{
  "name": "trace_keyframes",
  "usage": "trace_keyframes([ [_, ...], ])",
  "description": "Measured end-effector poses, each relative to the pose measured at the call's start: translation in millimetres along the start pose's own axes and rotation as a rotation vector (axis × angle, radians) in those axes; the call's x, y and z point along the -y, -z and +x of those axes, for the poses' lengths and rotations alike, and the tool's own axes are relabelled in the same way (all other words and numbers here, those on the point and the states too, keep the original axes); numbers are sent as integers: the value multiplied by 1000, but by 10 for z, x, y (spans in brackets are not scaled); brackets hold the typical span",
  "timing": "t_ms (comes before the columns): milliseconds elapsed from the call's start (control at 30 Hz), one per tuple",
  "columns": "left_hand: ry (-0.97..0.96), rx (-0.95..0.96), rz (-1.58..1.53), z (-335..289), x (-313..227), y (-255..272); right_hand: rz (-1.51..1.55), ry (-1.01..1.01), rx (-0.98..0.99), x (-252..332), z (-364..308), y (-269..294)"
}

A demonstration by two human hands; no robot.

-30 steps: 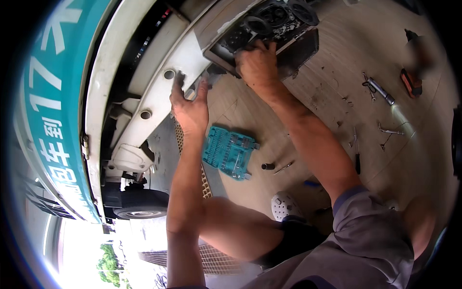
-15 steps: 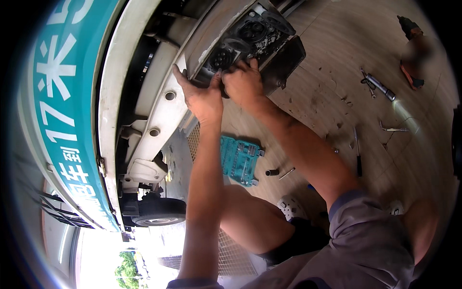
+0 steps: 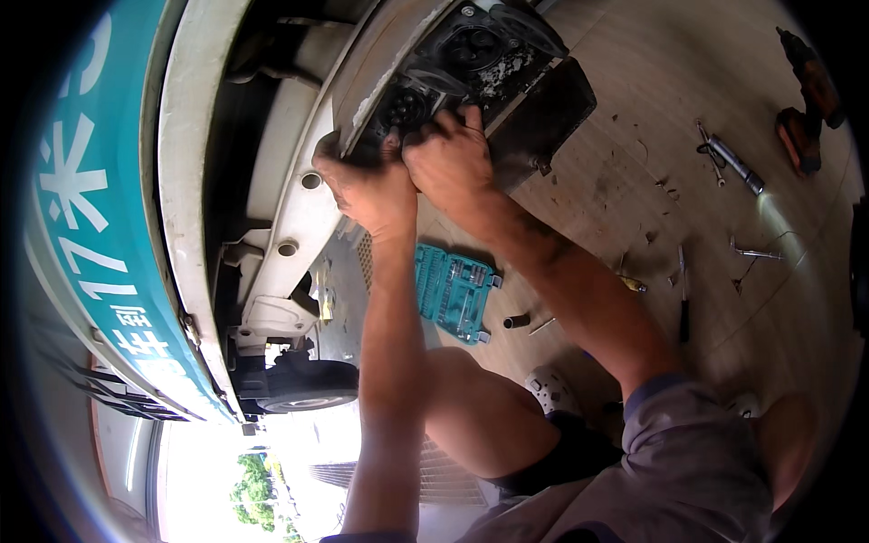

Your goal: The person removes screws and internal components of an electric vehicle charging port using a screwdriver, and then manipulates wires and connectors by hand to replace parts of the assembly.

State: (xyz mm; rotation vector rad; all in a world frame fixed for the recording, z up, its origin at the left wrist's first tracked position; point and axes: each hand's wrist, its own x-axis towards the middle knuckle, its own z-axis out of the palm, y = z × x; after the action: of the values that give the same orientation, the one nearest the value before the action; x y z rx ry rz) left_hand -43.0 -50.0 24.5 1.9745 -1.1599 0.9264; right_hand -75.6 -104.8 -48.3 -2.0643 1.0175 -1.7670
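Observation:
A dark socket panel (image 3: 442, 80) with two round connectors and raised black lids sits in a beige metal housing on the vehicle. My left hand (image 3: 373, 192) grips its near end, fingers spread over the edge and thumb beside the lower round socket (image 3: 405, 107). Close against that thumb, my right hand (image 3: 448, 156) has its fingers curled in under the same socket. What its fingertips hold is hidden. Black grime covers the fingertips of my left hand. Pale crumbly dirt (image 3: 503, 74) clings to the panel between the sockets.
A dark flap (image 3: 548, 122) hangs right of the panel. On the floor lie a teal tool case (image 3: 455, 294), a black socket (image 3: 516, 321), a lit flashlight (image 3: 738, 166), a screwdriver (image 3: 684, 308), an angled wrench (image 3: 756, 252) and a cordless drill (image 3: 810, 100). A wheel (image 3: 312, 387) stands beyond.
The whole view has shifted, so the vehicle's teal side sits farther left and the floor tools farther right. Both hands stay at the lower socket, with small changes in their finger positions.

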Motion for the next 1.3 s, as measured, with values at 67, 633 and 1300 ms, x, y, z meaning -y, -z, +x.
trace_keyframes([
  [67,-3,-31,1,8,27,23,-2,26,45,26,20,36],
  [633,220,-30,-311,-30,13,-69,-129,32,-6,-22,-33,59],
  [1300,192,-42,-313,-10,1,-69,-62,9,22,6,-1,65],
])
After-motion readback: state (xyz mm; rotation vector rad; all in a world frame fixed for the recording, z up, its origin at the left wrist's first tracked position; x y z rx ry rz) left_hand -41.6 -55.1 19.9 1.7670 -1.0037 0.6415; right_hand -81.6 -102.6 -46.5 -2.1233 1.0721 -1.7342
